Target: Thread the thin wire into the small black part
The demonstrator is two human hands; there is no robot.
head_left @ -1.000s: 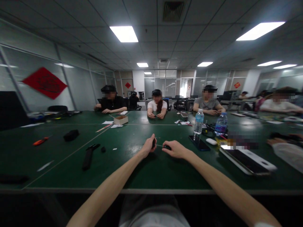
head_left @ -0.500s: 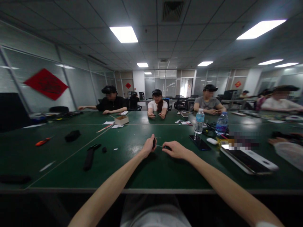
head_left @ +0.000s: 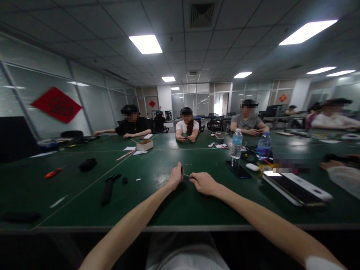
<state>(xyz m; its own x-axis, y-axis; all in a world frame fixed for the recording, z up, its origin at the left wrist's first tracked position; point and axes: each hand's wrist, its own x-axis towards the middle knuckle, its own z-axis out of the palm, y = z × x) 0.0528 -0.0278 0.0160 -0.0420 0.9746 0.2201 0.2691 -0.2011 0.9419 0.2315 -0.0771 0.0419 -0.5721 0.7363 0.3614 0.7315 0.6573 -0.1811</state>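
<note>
My left hand (head_left: 176, 177) is closed around a small black object (head_left: 182, 171), its thumb pointing up; the fingers cover most of that object, and its kind cannot be made out. Just to the right, my right hand (head_left: 203, 183) grips a screwdriver, its handle hidden in the fingers. The thin metal shaft (head_left: 186, 175) of the screwdriver points left to the black object; whether the tip touches it is too small to tell. Both hands are low over the green table (head_left: 168, 213), at its middle.
Left lie a black stand-like piece (head_left: 107, 190), a black block (head_left: 87, 164) and an orange-handled screwdriver (head_left: 53, 173). Right are a dark phone (head_left: 237, 170), two water bottles (head_left: 236, 144), a white mouse (head_left: 252, 167) and a white device (head_left: 298, 189). Several people sit around; one person's sleeve (head_left: 344, 180) reaches in.
My right hand has shifted slightly left, closer to my left hand, and its fingers now hide the dark screwdriver handle. The camera view has tilted a little.
</note>
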